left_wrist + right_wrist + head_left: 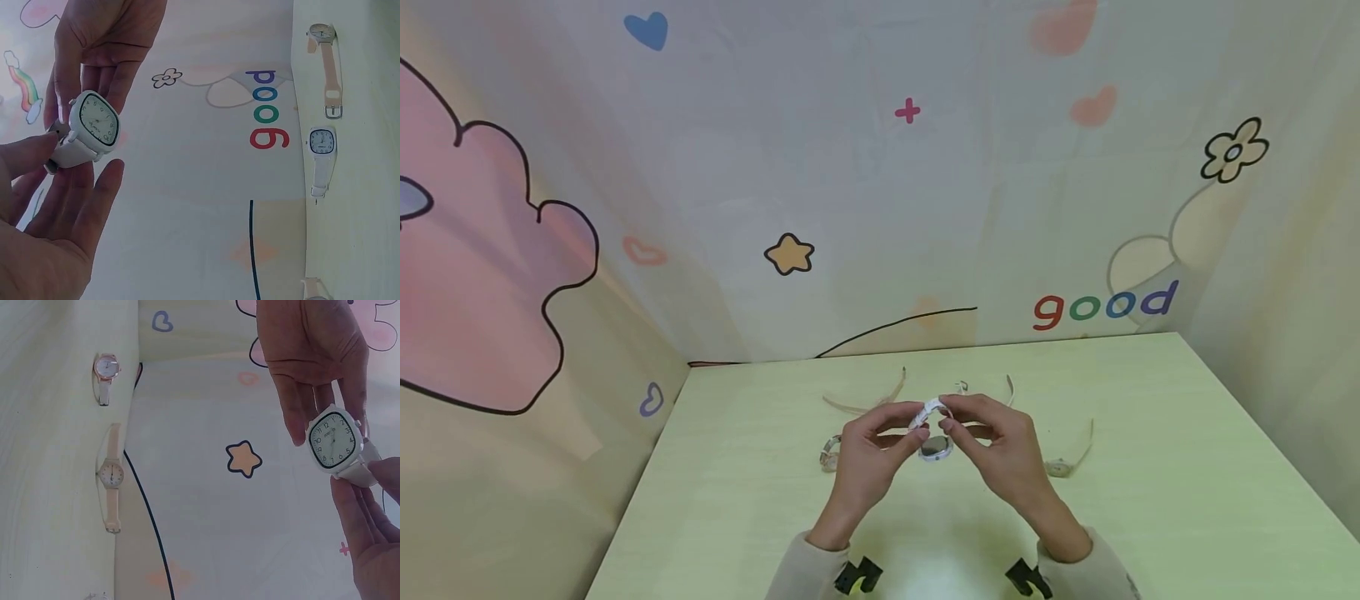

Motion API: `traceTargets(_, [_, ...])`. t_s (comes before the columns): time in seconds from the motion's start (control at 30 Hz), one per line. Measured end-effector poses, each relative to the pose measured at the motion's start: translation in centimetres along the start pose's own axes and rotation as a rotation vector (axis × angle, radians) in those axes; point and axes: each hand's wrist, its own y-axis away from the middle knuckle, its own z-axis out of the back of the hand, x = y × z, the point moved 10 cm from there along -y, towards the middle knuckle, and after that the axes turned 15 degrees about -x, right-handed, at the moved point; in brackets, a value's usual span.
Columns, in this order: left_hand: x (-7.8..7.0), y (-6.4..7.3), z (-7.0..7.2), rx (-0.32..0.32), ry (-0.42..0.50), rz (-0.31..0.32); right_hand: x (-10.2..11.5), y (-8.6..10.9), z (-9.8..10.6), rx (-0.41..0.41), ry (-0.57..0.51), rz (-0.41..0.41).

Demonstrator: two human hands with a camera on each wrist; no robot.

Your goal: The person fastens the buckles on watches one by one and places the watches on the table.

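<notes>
Both hands hold a white wristwatch (932,407) up above the table, in the middle of the head view. My left hand (868,454) pinches the strap from the left, thumb against fingers. From the right, my right hand (1006,446) grips the strap between thumb and fingers. The rounded-square white case hangs below the fingertips. Both wrist views show its numbered dial, in the left wrist view as a white face (99,119) with a dark border. Part of the strap is hidden behind fingers.
Several other watches lie on the pale table (1150,500): a beige one (111,474) and a rose-gold one (106,365) to the left, a white one (322,140) and a peach-strapped one (331,69) to the right. A printed curtain (850,167) closes off the back.
</notes>
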Motion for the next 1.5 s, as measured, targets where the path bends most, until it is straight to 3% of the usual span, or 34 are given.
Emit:
traceTargets(0.23, [-0.3, 0.0, 0.0, 0.008, 0.008, -0.027, -0.1, 0.0, 0.1, 0.025, -0.016, 0.000])
traceTargets(0.47, [-0.7, -0.2, 0.3, 0.008, -0.050, -0.088, 0.2, -0.1, 0.0, 0.046, -0.053, 0.021])
traceTargets(0.67, [-0.5, -0.2, 0.5, 0.011, -0.077, -0.095, -0.1, 0.2, -0.5, 0.095, -0.075, -0.016])
traceTargets(0.93, [-0.4, -0.2, 0.5, 0.029, -0.067, -0.094, -0.2, 0.2, -0.4, 0.124, -0.047, 0.009])
traceTargets(1.03, [-0.2, -0.3, 0.5, 0.028, -0.032, -0.067, -0.3, 0.0, -0.3, 0.114, -0.064, -0.010])
traceTargets(1.17, [0.9, -0.4, 0.4, 0.019, 0.007, 0.030, -1.2, 0.1, -0.3, 0.086, -0.017, -0.087])
traceTargets(1.5, [3.3, -1.1, 0.9, -0.043, -0.008, 0.179, -3.9, 0.1, -1.2, 0.063, 0.076, -0.235])
